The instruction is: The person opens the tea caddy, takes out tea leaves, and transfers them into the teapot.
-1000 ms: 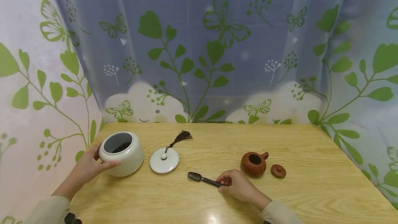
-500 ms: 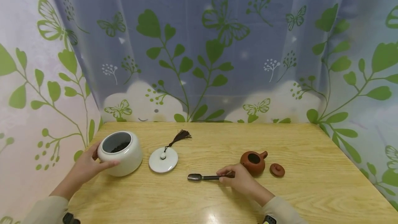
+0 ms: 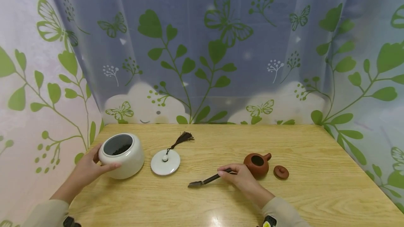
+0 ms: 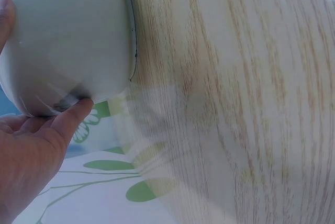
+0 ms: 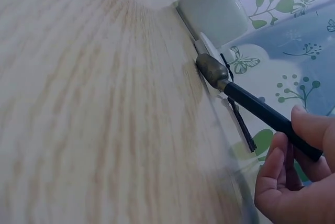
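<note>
On the left in the head view stands a white ceramic jar, lidless, with dark loose leaves inside. My left hand holds its side, thumb across the front and fingers behind. The left wrist view shows fingers against the jar wall. My right hand pinches the black handle of a small tea scoop between thumb and fingers. The scoop slants, its bowl down and left. In the right wrist view the dark bowl points towards the jar.
Right of the jar lies its white lid with a black tassel. A brown clay teapot, uncovered, stands just behind my right hand, its small lid to the right. A printed curtain backs the wooden table.
The scoop has turned in my right hand: its handle end has risen and its bowl, formerly showing its broad face, now appears edge-on. My left hand and the jar have stayed in place.
</note>
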Available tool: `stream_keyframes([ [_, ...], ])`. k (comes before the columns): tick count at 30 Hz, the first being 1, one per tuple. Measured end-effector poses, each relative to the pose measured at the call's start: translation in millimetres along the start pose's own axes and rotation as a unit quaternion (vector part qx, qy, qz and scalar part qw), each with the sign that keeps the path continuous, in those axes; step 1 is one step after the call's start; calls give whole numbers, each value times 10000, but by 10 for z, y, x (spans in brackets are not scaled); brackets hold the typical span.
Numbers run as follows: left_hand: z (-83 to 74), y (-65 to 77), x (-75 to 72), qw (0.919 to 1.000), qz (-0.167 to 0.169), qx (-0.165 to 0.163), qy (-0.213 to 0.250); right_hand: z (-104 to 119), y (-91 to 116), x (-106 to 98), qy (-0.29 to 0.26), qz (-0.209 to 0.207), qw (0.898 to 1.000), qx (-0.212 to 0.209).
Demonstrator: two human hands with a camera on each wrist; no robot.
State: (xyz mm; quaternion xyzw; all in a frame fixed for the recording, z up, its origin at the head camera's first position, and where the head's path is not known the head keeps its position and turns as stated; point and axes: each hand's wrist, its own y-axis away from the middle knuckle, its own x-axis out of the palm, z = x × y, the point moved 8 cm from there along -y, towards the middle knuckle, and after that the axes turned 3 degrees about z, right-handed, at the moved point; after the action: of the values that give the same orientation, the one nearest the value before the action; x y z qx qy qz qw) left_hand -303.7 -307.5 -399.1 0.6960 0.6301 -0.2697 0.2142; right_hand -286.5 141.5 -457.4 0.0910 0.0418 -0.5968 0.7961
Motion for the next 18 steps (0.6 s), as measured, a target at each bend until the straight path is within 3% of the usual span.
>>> stream_keyframes([
  [7,22,-8,-3,10000,-38,-2,-38,-26,-11,67,-465,348,9983,62],
  [13,21,-2,0,10000,-13,-30,-23,-44,10,143,-1090,889,9899,203],
  [18,15,1,4,10000,-2,-27,-31,-56,1,155,-1333,884,9866,318],
])
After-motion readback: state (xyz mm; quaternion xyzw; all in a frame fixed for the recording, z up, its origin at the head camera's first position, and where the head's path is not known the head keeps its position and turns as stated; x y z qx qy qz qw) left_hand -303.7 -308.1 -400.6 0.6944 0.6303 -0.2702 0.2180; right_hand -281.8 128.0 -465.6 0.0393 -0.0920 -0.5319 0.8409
